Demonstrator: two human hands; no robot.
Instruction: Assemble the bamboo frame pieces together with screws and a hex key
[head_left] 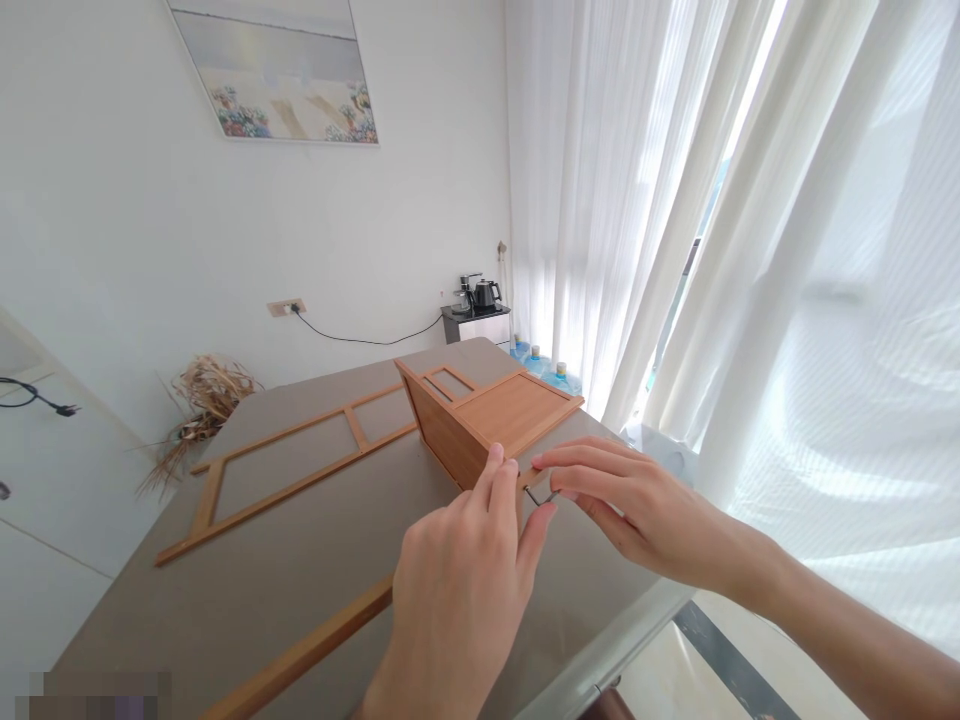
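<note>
A wooden panel assembly (517,402) stands on the table with one side panel (442,432) upright and a flat panel meeting it. My left hand (469,570) is closed round the near corner of this assembly, its thumb pointing toward the key. Between the fingertips of my right hand (637,500) is a small L-shaped hex key (534,497), its one end at the wooden corner. My right forefinger touches the wood there. The left hand covers much of the corner, and the screw is too small to make out.
A wooden ladder-like frame (285,490) lies on the grey-brown table (337,560) at the left. Nearer, a wooden bar (315,640) runs under my left wrist. Blue-tinted water bottles (561,375) stand beyond the right edge by the white curtains (600,200). A kettle (487,294) sits behind.
</note>
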